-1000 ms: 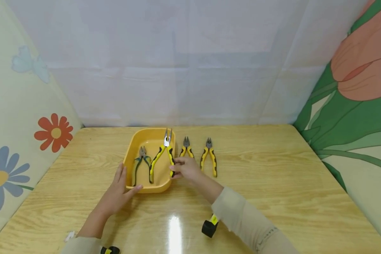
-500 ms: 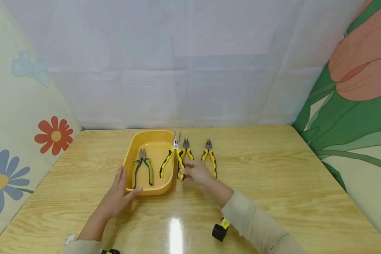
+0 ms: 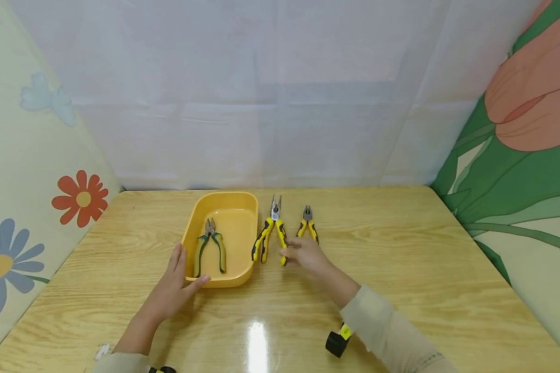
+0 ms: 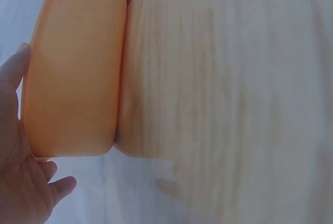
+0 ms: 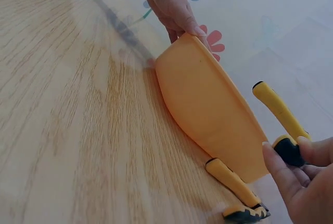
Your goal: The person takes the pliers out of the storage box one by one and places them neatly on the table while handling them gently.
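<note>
In the head view, my right hand (image 3: 311, 257) pinches one yellow-and-black handle of silver-headed long-nose pliers (image 3: 275, 213), whose handles are spread. They overlap a second pair of pliers (image 3: 264, 252), mostly hidden beneath them in this view. The right wrist view shows the held handle's end between thumb and fingertips, with the lower pliers' handles (image 5: 232, 181) on the table. My left hand (image 3: 170, 289) rests on the near left corner of a yellow plastic bin (image 3: 224, 283), thumb on its near rim and fingers along its left side. Green-handled pliers (image 3: 209, 236) lie in the bin.
Another pair of yellow-and-black pliers (image 3: 307, 213) lies to the right, partly behind my right hand. The wooden table (image 3: 401, 259) meets a white cloth backdrop (image 3: 326, 134), with painted panels on both sides. A small white scrap (image 3: 103, 350) lies by my left sleeve.
My right hand has carried the long-nose pliers rightward, from over the bin, across its right rim, to over the pliers on the table. The left hand stays at the bin's corner.
</note>
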Motion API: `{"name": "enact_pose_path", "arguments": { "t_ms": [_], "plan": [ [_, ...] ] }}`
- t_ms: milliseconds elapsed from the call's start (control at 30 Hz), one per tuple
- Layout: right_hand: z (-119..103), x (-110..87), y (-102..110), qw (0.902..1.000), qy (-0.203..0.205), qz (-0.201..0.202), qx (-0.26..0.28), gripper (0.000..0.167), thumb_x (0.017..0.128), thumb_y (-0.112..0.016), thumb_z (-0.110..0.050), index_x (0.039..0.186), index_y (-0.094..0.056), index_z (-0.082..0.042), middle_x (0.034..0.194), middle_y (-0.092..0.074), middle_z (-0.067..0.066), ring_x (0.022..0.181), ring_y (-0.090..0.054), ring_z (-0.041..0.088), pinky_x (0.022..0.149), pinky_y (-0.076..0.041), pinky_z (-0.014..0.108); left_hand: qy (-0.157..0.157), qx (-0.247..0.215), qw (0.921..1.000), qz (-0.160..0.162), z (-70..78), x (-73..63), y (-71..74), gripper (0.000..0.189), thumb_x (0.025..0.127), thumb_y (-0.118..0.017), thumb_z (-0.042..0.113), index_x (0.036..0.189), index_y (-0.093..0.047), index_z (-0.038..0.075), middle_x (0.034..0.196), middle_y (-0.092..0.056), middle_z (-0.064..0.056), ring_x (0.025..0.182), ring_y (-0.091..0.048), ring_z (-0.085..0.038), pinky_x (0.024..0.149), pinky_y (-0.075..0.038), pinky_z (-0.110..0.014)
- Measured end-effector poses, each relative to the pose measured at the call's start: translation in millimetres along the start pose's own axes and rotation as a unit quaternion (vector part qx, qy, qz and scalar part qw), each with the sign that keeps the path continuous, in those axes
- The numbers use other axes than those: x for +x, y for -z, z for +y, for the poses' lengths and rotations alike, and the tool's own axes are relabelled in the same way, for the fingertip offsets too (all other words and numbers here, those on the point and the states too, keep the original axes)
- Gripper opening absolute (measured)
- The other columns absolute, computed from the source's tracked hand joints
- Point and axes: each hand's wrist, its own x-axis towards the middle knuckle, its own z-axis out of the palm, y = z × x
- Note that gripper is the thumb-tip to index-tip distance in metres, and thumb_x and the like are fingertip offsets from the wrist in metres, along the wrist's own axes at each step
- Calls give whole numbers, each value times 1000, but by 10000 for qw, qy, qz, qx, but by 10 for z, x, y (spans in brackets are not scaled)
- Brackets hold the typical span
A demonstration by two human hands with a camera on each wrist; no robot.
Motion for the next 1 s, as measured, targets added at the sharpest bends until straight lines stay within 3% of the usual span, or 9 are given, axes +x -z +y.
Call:
{"name": "enact_pose_path", "arguments": {
  "t_ms": [500,733,1000],
  "plan": [
    [65,-106,235,9990,-305,304,111,46,82,-50,5,122,-32,19,107,-48,32,87,-54,38,74,-47,36,6,-38,10000,-37,5,2,4,89,84,-49,46,135,3,-5,140,19,-9,126,-1,-38,95,-13,-56],
    [103,-109,355,9975,-347,386,472,42,83,-47,8,120,-33,20,104,-46,32,78,-56,29,74,-47,39,25,-61,10000,-41,5,1,5,89,84,-48,46,136,3,-5,140,20,-8,125,-2,-40,94,-13,-56],
    [128,-132,486,9964,-445,531,497,44,83,-47,8,122,-30,20,111,-42,34,85,-54,31,74,-47,34,6,-16,10000,-18,9,0,3,89,84,-48,47,136,3,-4,140,20,-8,125,-3,-40,94,-14,-56]
  ]
}}
